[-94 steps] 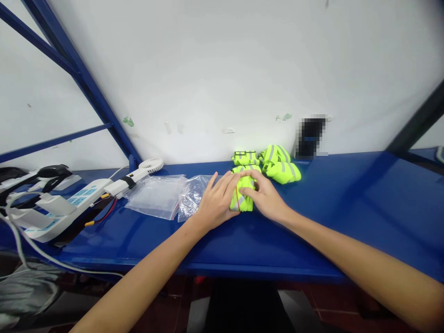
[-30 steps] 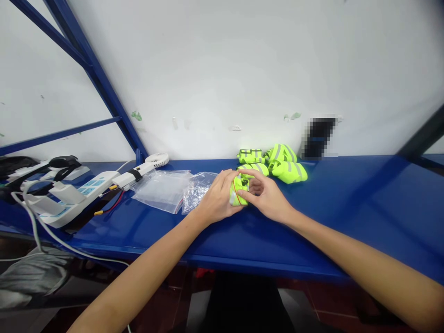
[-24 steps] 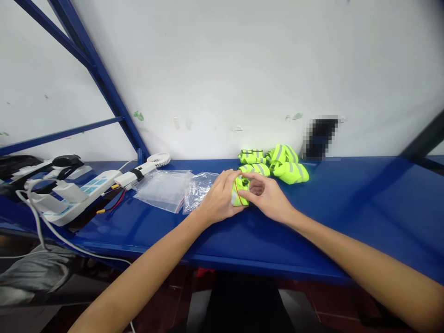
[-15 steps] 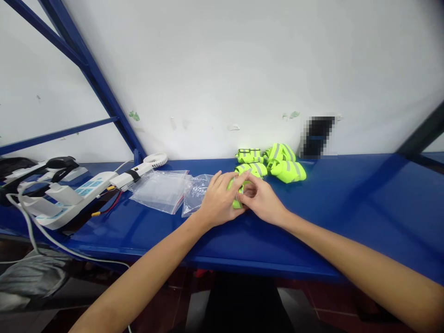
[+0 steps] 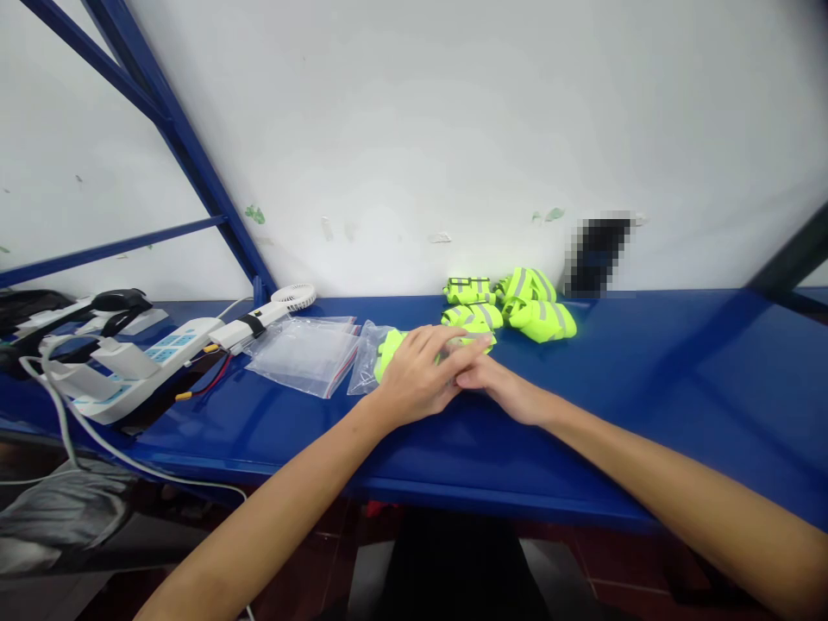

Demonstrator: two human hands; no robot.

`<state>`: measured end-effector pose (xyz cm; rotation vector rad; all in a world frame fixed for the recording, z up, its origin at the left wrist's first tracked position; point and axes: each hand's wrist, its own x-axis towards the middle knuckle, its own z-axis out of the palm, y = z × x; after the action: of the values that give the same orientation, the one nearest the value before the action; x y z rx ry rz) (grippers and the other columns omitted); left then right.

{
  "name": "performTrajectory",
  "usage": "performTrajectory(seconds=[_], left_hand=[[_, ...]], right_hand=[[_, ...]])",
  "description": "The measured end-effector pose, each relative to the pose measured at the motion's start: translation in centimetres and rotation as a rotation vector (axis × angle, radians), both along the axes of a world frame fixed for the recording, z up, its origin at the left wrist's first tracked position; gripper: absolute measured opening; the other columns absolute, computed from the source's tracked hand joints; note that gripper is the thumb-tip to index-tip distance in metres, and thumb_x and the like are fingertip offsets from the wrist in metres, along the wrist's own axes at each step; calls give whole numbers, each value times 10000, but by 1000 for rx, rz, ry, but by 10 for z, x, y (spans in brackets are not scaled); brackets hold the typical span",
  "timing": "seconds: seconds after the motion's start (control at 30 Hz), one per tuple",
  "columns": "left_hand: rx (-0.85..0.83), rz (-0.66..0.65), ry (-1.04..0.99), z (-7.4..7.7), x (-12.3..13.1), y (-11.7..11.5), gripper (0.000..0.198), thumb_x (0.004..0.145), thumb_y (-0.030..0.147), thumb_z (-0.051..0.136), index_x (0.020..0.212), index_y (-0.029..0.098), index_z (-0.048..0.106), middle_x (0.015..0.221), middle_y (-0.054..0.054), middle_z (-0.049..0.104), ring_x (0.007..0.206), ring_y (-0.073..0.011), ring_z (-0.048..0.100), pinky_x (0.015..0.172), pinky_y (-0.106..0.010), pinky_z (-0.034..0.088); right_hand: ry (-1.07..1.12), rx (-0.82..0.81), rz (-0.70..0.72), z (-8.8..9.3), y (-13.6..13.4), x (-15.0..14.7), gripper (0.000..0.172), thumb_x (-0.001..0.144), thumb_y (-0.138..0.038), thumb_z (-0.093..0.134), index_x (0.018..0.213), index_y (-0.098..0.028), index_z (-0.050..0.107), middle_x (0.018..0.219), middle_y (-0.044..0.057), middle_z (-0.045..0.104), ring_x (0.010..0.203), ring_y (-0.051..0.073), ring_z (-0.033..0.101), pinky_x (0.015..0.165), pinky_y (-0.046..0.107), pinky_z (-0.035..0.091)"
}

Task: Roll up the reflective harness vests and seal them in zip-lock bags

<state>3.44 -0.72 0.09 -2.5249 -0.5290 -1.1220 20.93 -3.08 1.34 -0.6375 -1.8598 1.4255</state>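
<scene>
A folded neon-yellow vest bundle point(image 5: 389, 349) with grey reflective strips lies partly inside a clear plastic bag point(image 5: 363, 360) on the blue shelf point(image 5: 634, 379). My left hand point(image 5: 419, 376) rests curled over the bag's mouth and the bundle, holding them. My right hand point(image 5: 501, 385) reaches in from the right with fingers pressed together at the bundle's end. Its fingertips are hidden under my left fingers.
Three more folded neon vest bundles point(image 5: 517, 307) sit against the white wall behind my hands. A stack of clear zip bags point(image 5: 303, 352) lies to the left. Further left are a white handheld fan point(image 5: 268, 314), a white power strip point(image 5: 133, 362) and cables. Blue frame bars point(image 5: 187, 155) rise at the left.
The bundle, earlier pinched upright between both hands with a red band round it, has moved left into the clear bag. My left hand now lies over it and my right hand sits lower.
</scene>
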Motion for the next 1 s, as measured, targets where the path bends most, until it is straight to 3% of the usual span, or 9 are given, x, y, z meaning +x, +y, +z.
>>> performTrajectory(seconds=[0.17, 0.3, 0.4, 0.53, 0.6, 0.67, 0.7, 0.83, 1.0], left_hand=[[-137, -320, -93, 7, 8, -17, 777, 833, 320, 633, 1517, 303, 265, 1402, -154, 432, 1272, -317, 484, 1023, -526, 450], [-559, -607, -355, 18, 17, -40, 800, 844, 480, 561, 1528, 291, 191, 1432, -157, 403, 1346, -350, 411, 1063, -583, 410], [-877, -644, -687, 35, 18, -38, 705, 859, 494, 527, 1475, 280, 259, 1327, -128, 490, 1322, -296, 447, 1093, -524, 404], [-1103, -460, -514, 65, -2, -4, 463, 928, 463, 444, 1305, 195, 465, 1047, -104, 646, 1054, -231, 625, 950, -432, 503], [-865, -281, -538, 70, -17, 16, 419, 929, 427, 480, 1280, 199, 482, 909, -52, 659, 903, -183, 642, 892, -374, 507], [-645, -99, -489, 66, -28, 31, 364, 900, 416, 542, 1181, 186, 550, 887, -34, 656, 864, -165, 624, 877, -334, 489], [-649, -45, -379, 60, -32, 37, 346, 900, 417, 541, 1151, 181, 572, 882, -33, 662, 845, -163, 623, 851, -319, 486], [-901, 147, 174, 35, -37, 47, 371, 891, 494, 530, 1044, 182, 660, 775, -20, 681, 694, -162, 612, 674, -279, 444], [-949, 240, 274, 26, -33, 49, 408, 874, 553, 515, 938, 192, 692, 775, -29, 692, 661, -170, 606, 628, -277, 400]], right_hand=[[-45, -56, 147, 11, -8, -2, 518, 845, -290, 637, 1336, -219, 491, 1273, 76, 551, 1259, 257, 489, 1086, 444, 372], [-93, -70, 221, 10, -4, -3, 336, 867, -307, 640, 1183, -199, 605, 1101, 62, 621, 1117, 242, 570, 1009, 440, 431], [-148, -102, 152, 5, 4, -1, 338, 936, -347, 561, 1241, -206, 592, 923, 35, 632, 934, 197, 607, 894, 393, 493], [-251, -108, 0, -1, 8, 0, 513, 983, -392, 487, 1470, -266, 382, 786, -13, 610, 715, 147, 592, 741, 326, 495], [-212, -81, -79, -3, 8, -1, 500, 952, -408, 540, 1413, -241, 440, 799, -8, 632, 666, 141, 591, 674, 304, 485], [-175, -54, -188, -6, 8, -4, 416, 888, -434, 621, 1222, -191, 568, 727, -12, 624, 607, 144, 577, 614, 295, 477], [-158, -45, -251, -7, 9, -4, 365, 855, -448, 654, 1098, -180, 603, 675, -22, 602, 578, 144, 564, 589, 293, 473], [-143, -65, -421, -9, 15, -2, 334, 819, -504, 647, 728, -204, 530, 550, -42, 514, 485, 127, 491, 497, 273, 423], [-540, 193, -490, -7, 19, 5, 329, 817, -421, 623, 600, -200, 512, 515, -30, 477, 487, 110, 411, 486, 260, 286]])
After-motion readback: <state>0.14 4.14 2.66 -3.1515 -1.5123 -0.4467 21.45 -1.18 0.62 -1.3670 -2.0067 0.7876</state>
